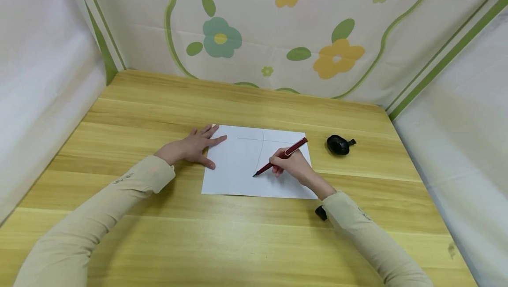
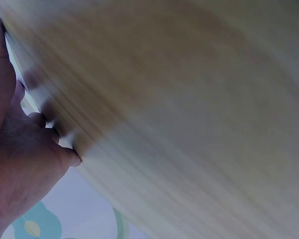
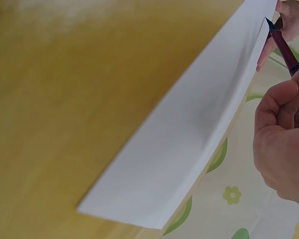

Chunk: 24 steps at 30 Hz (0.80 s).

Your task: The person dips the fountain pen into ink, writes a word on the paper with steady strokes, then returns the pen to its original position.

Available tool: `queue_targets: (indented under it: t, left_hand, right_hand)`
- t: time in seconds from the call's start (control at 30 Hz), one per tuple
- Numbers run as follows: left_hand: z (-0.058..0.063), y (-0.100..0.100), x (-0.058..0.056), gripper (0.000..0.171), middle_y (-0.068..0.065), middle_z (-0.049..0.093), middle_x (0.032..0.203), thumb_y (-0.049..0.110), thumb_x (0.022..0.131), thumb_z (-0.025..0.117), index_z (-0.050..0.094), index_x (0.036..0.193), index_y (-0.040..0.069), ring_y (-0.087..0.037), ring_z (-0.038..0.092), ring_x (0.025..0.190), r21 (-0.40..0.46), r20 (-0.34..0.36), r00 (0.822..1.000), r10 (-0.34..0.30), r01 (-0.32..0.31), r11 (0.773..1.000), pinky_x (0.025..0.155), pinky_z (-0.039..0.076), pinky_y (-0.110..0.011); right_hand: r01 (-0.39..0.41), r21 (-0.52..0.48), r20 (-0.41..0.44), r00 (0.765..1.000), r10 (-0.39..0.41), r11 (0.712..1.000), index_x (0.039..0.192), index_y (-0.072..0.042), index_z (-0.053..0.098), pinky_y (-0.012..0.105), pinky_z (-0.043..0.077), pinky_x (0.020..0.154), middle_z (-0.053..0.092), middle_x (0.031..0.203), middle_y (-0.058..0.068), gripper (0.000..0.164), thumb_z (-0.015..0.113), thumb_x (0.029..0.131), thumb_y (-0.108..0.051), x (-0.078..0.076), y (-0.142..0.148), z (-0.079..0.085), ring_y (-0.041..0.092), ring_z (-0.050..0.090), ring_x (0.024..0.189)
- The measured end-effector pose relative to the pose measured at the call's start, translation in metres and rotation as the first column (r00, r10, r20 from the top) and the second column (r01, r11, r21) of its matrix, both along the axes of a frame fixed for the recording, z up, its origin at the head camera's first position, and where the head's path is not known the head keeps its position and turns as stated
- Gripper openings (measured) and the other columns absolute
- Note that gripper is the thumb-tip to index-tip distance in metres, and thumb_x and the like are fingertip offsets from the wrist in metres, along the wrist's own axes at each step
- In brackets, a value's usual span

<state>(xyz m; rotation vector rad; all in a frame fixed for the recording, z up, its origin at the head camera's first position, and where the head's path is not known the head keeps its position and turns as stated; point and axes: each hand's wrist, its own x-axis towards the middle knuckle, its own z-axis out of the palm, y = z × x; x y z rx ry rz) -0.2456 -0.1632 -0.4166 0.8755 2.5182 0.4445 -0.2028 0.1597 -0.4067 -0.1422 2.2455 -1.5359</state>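
A white sheet of paper (image 1: 230, 168) lies on the wooden table, with a thin horizontal line and a longer, slightly curved line crossing it. My right hand (image 1: 293, 163) pinches a dark red fountain pen (image 1: 295, 146), its nib at the lower end of the curved line. In the right wrist view the pen (image 3: 285, 52) slants up from the fingers of that hand (image 3: 284, 144). My left hand (image 1: 194, 147) rests with fingers spread on the paper's left edge. The left wrist view shows this hand (image 2: 25, 154) from the side, fingertips against the surface.
A black rounded object with a short tab (image 1: 338, 145) sits on the table (image 1: 238, 243) right of the paper. Another small black piece (image 1: 321, 213) shows partly beside the right sleeve. A flower-printed cloth (image 1: 254, 35) hangs behind the table, and white cloth walls flank both sides.
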Motion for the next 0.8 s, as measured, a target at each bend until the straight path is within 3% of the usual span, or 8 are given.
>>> queue_targets:
  t: [0.2, 0.43, 0.57, 0.8]
  left_hand:
    - [0.0, 0.0, 0.0, 0.098, -0.023, -0.006, 0.158, 0.049, 0.076, 0.072, 0.02, 0.152, 0.013, -0.044, -0.009, 0.144, 0.004, -0.003, 1.0, 0.001, -0.001, 1.0, 0.109, -0.001, -0.07]
    - [0.0, 0.001, 0.001, 0.098, -0.024, -0.006, 0.158, 0.049, 0.076, 0.072, 0.02, 0.152, 0.013, -0.045, -0.009, 0.144, 0.005, 0.001, 1.0, 0.0, 0.0, 1.0, 0.109, -0.001, -0.07]
    - [0.0, 0.001, 0.001, 0.098, -0.024, -0.006, 0.158, 0.049, 0.076, 0.072, 0.02, 0.152, 0.013, -0.045, -0.009, 0.144, 0.003, 0.0, 1.0, 0.001, -0.001, 1.0, 0.109, -0.001, -0.07]
    - [0.001, 0.001, 0.001, 0.097, -0.024, -0.006, 0.158, 0.048, 0.077, 0.071, 0.02, 0.152, 0.012, -0.045, -0.009, 0.144, -0.002, -0.006, 1.0, 0.0, -0.001, 1.0, 0.109, -0.002, -0.069]
  right_hand:
    - [-0.027, 0.016, 0.01, 1.0, 0.027, 1.0, 0.092, 0.008, 0.066, 0.034, 0.055, 0.06, 0.064, 0.06, 0.001, 0.016, 0.06, 0.088, -0.007, 0.001, -0.001, 0.002, 0.013, 0.061, 0.051]
    - [-0.045, 0.017, 0.007, 0.999, 0.045, 0.999, 0.091, 0.01, 0.065, 0.033, 0.054, 0.061, 0.064, 0.059, 0.001, 0.016, 0.059, 0.088, -0.004, 0.011, -0.007, 0.024, 0.011, 0.061, 0.052]
    - [-0.066, 0.006, 0.008, 0.998, 0.066, 0.998, 0.089, 0.01, 0.065, 0.035, 0.055, 0.061, 0.064, 0.059, 0.001, 0.016, 0.059, 0.087, -0.005, 0.013, -0.008, 0.027, 0.011, 0.061, 0.052]
    - [-0.075, 0.002, 0.017, 0.997, 0.075, 0.997, 0.089, 0.006, 0.066, 0.031, 0.054, 0.058, 0.065, 0.06, 0.002, 0.019, 0.063, 0.087, -0.013, 0.004, -0.002, -0.001, 0.013, 0.062, 0.052]
